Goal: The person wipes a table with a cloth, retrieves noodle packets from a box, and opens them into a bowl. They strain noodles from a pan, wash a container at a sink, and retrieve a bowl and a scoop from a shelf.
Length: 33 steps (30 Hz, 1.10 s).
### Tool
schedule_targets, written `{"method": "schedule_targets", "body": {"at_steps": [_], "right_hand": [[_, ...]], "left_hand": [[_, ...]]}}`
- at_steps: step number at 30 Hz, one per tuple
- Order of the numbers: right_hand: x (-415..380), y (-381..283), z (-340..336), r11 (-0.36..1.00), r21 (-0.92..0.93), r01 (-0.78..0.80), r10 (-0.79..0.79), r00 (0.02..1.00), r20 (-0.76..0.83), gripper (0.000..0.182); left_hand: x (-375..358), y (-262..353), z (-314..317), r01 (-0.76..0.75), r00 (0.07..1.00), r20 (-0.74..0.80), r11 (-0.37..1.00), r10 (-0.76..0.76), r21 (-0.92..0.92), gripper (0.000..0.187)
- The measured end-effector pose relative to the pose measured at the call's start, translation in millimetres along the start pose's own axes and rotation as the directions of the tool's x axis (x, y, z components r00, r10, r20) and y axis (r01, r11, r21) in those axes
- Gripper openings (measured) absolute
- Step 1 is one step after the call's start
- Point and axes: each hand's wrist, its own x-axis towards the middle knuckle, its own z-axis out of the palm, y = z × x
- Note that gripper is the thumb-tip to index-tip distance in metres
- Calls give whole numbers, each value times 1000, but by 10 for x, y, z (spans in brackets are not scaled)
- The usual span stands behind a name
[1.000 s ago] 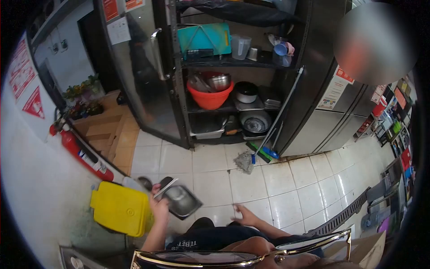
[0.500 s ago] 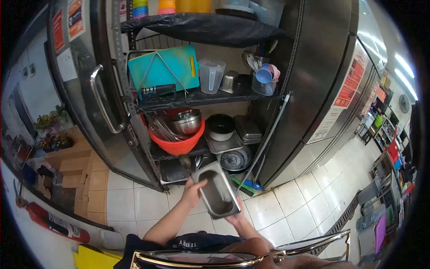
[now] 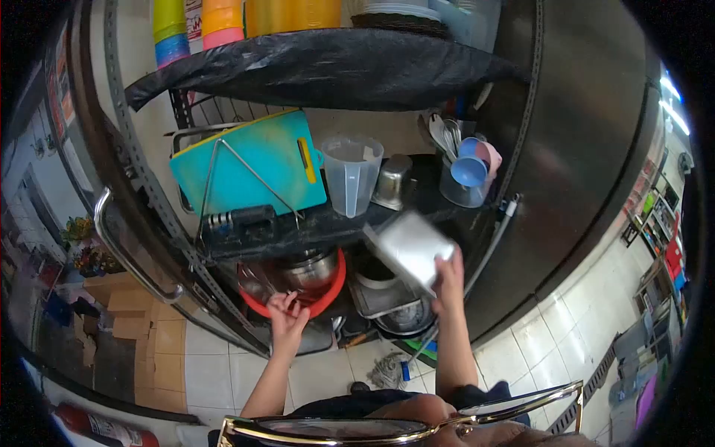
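My right hand (image 3: 449, 283) grips one edge of a steel food pan (image 3: 414, 246), which is tilted with its shiny underside toward me and blurred by motion. The pan is in front of the middle shelf's edge, at the right. My left hand (image 3: 286, 313) is at the front rim of a red basin (image 3: 328, 290), fingers loosely bent and apart, with nothing visible in them. Inside the basin are steel bowls (image 3: 309, 270) and other metal utensils. A small upturned steel container (image 3: 393, 181) stands on the middle shelf (image 3: 335, 227), beside a clear measuring jug (image 3: 351, 175).
Turquoise cutting boards (image 3: 246, 164) lean in a wire rack at the left. A clear tub (image 3: 462, 186) holds utensils and a blue cup (image 3: 469, 170). Lower down are a metal tray (image 3: 383, 302) and pots. A pole (image 3: 491, 249) leans at the right. Steel doors flank the shelves.
My view has moved closer to the shelves. The pan has left my left hand and is raised and turned over in my right. The dark spoon-like utensil near my left hand is no longer visible.
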Motion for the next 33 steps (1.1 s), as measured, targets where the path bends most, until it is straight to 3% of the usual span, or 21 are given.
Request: {"method": "schedule_targets", "body": {"at_steps": [1,3,5,7,10,13,15,17,20,22,23,25,27,28,29,31,32,33], "right_hand": [[374,72,-6,971,-125,204,-206,979,-2,57],[1036,125,129,716,-552,427,-528,849,-30,61],[1386,4,522,405,-844,352,-692,721,-32,63],[1737,36,800,392,-897,203,-598,798,-81,65],[2141,233,1051,232,-960,157,-614,789,-19,65],[2435,501,1057,174,-977,120,-618,786,-14,59],[2533,611,987,173,-977,122,-629,777,-15,58],[2530,606,939,222,-962,157,-609,793,-10,55],[2519,701,815,141,-967,211,-586,806,90,54],[2459,773,733,7,-961,276,-523,820,232,56],[2410,769,673,3,-963,268,-529,818,226,56],[2222,742,518,8,-919,394,-653,699,294,62],[1656,538,515,187,-755,628,-578,692,432,67],[1296,378,546,577,-560,594,-324,796,511,69],[1005,290,555,872,-335,356,-68,767,638,70],[771,342,492,794,-347,499,-136,702,699,69],[770,310,398,693,-467,548,-167,753,636,62],[797,196,276,692,-504,517,-162,792,589,51]], "left_hand": [[26,-82,-131,-70,997,-6,996,71,52,50],[41,-97,-198,-34,994,-95,984,51,173,51],[34,-137,-185,-17,992,-121,978,43,206,50],[47,-184,-201,1,989,-145,972,34,234,50],[108,-211,-185,9,992,-126,963,26,271,50],[239,-261,-177,15,995,-98,956,14,293,50],[369,-274,-116,38,998,-54,948,-22,315,47],[507,-321,-31,-26,999,27,974,20,226,44],[660,-318,173,17,995,90,973,-39,230,42],[744,-334,242,-32,979,200,961,-24,275,41],[779,-321,286,-34,977,210,962,-25,271,41],[847,-266,390,27,925,342,924,-168,381,40],[943,-280,584,60,900,376,917,-221,395,40],[1015,-210,761,-188,855,488,772,-175,607,43],[1070,-181,915,-432,785,596,539,-171,723,47],[1147,-269,1188,-615,681,730,488,-66,619,54],[1170,-230,1357,-548,697,705,537,-131,641,55],[1203,-180,1511,-466,673,713,636,-197,615,56]]}}
